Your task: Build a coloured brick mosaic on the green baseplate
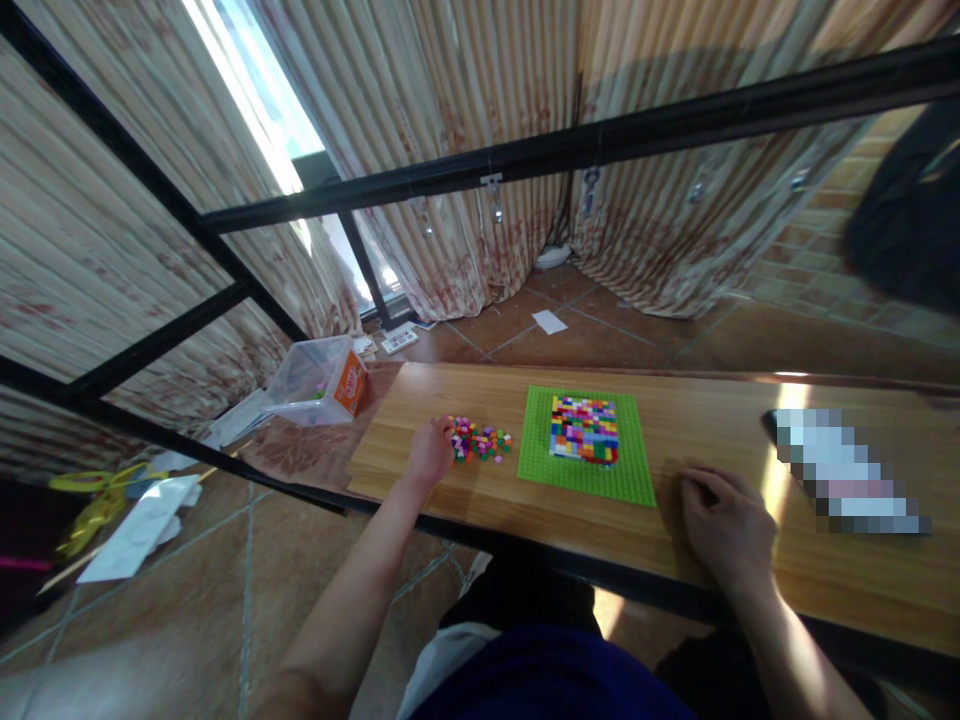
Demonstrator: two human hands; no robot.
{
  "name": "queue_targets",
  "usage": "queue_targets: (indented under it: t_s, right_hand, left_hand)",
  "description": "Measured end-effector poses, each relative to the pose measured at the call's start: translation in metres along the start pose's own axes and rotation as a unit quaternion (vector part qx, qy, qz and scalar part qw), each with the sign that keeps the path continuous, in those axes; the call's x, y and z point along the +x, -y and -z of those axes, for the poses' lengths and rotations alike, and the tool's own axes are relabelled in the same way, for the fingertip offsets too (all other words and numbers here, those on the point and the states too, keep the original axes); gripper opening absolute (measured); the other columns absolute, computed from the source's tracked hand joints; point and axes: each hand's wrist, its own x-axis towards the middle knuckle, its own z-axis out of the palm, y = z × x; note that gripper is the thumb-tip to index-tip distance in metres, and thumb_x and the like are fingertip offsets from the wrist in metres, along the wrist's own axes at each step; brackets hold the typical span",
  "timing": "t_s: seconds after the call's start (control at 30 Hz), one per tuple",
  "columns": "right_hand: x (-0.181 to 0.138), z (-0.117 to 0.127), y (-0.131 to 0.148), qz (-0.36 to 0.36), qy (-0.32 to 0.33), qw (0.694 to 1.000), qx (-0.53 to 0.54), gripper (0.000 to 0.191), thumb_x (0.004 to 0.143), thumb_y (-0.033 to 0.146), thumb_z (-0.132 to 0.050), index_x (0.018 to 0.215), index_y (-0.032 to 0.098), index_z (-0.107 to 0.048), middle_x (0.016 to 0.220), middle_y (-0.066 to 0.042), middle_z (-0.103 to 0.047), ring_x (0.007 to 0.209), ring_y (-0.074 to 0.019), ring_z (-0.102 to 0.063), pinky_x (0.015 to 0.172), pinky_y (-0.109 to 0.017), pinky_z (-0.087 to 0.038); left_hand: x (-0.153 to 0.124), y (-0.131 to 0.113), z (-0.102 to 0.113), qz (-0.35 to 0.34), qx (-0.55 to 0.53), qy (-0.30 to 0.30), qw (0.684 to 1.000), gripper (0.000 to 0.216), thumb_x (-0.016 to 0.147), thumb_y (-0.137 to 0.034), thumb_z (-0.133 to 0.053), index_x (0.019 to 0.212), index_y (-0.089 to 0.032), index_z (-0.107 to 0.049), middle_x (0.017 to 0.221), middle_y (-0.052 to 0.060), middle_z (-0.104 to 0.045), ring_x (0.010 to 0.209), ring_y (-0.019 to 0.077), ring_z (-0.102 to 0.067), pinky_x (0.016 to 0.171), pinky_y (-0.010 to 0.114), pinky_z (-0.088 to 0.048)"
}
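Note:
My left hand (430,450) is at the left edge of a heap of small coloured toy bricks (480,442), its curled fingers touching the heap. Whatever lies between those fingertips is too small to make out. To the right of the heap, a green baseplate (535,440) bears a block of many-coloured bricks (585,430) packed tightly together. Beyond the plate's right edge, my right hand (729,525) rests on the wooden table, loosely closed with its fingers curled under; no object shows in it.
A blurred-out phone-like object (847,470) lies on the table's (750,400) right part. Past the left end stands a clear plastic box (307,375) with an orange label. A black metal bar (525,158) crosses in front of the curtains (450,80).

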Motion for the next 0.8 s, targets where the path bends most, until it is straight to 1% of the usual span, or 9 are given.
queue_targets:
  t_s: [0.13, 0.23, 0.33, 0.47, 0.57, 0.7, 0.8]
  right_hand:
    - [0.0, -0.001, 0.0, -0.004, 0.001, 1.0, -0.001, 0.028, 0.085, 0.037, -0.052, 0.084, 0.021, -0.074, 0.1, -0.01, -0.072, 0.095, -0.0266, -0.066, 0.084, -0.041, -0.052]
    - [0.0, 0.0, 0.0, -0.001, 0.006, 1.0, -0.007, 0.028, 0.085, 0.037, -0.051, 0.086, 0.021, -0.074, 0.101, -0.009, -0.072, 0.095, -0.0265, -0.065, 0.085, -0.041, -0.052]
    - [0.0, 0.001, 0.0, 0.0, 0.006, 1.0, -0.008, 0.029, 0.086, 0.038, -0.051, 0.085, 0.021, -0.074, 0.101, -0.009, -0.072, 0.096, -0.0268, -0.065, 0.085, -0.041, -0.052]
    - [0.0, 0.002, 0.001, -0.002, 0.011, 1.0, -0.008, 0.029, 0.086, 0.038, -0.051, 0.085, 0.02, -0.074, 0.1, -0.01, -0.072, 0.096, -0.0268, -0.066, 0.085, -0.041, -0.053]
    - [0.0, 0.001, 0.0, -0.003, 0.009, 1.0, -0.004, 0.028, 0.085, 0.037, -0.052, 0.085, 0.02, -0.074, 0.101, -0.009, -0.072, 0.095, -0.0261, -0.066, 0.085, -0.04, -0.053]
    - [0.0, 0.001, 0.0, -0.009, 0.009, 1.0, 0.001, 0.028, 0.085, 0.038, -0.052, 0.085, 0.021, -0.074, 0.1, -0.008, -0.072, 0.095, -0.026, -0.066, 0.085, -0.04, -0.053]
    - [0.0, 0.0, -0.001, -0.011, 0.009, 1.0, -0.002, 0.028, 0.085, 0.038, -0.052, 0.084, 0.021, -0.074, 0.1, -0.009, -0.072, 0.095, -0.0263, -0.065, 0.085, -0.041, -0.052]
  left_hand:
    - [0.0, 0.002, -0.004, -0.014, -0.016, -0.026, 0.999, 0.029, 0.09, -0.007, -0.044, 0.083, -0.017, -0.071, 0.088, 0.007, -0.072, 0.086, 0.0177, -0.065, 0.081, 0.027, -0.046]
    - [-0.001, 0.003, -0.006, -0.02, -0.032, -0.035, 0.999, 0.032, 0.09, -0.007, -0.044, 0.087, -0.017, -0.074, 0.089, 0.007, -0.074, 0.086, 0.0178, -0.066, 0.081, 0.027, -0.047]
    - [0.0, 0.004, -0.007, -0.025, -0.031, -0.032, 0.999, 0.035, 0.091, -0.008, -0.043, 0.095, -0.017, -0.077, 0.095, 0.008, -0.075, 0.089, 0.0181, -0.067, 0.083, 0.027, -0.049]
    - [0.003, 0.004, -0.007, -0.028, -0.009, -0.017, 0.999, 0.037, 0.092, -0.008, -0.044, 0.103, -0.018, -0.077, 0.107, 0.008, -0.075, 0.099, 0.0192, -0.068, 0.092, 0.028, -0.049]
    - [0.006, 0.003, -0.007, -0.024, 0.006, -0.006, 1.0, 0.036, 0.092, -0.009, -0.046, 0.107, -0.02, -0.077, 0.11, 0.007, -0.075, 0.103, 0.0191, -0.068, 0.096, 0.028, -0.049]
    - [0.009, 0.002, -0.007, -0.025, 0.029, 0.003, 0.999, 0.031, 0.095, -0.016, -0.047, 0.101, -0.019, -0.077, 0.104, 0.008, -0.076, 0.1, 0.0195, -0.068, 0.093, 0.028, -0.05]
    - [0.014, 0.003, -0.008, -0.017, 0.022, -0.002, 1.0, 0.029, 0.094, -0.016, -0.048, 0.097, -0.018, -0.077, 0.104, 0.008, -0.076, 0.099, 0.0189, -0.069, 0.092, 0.027, -0.051]
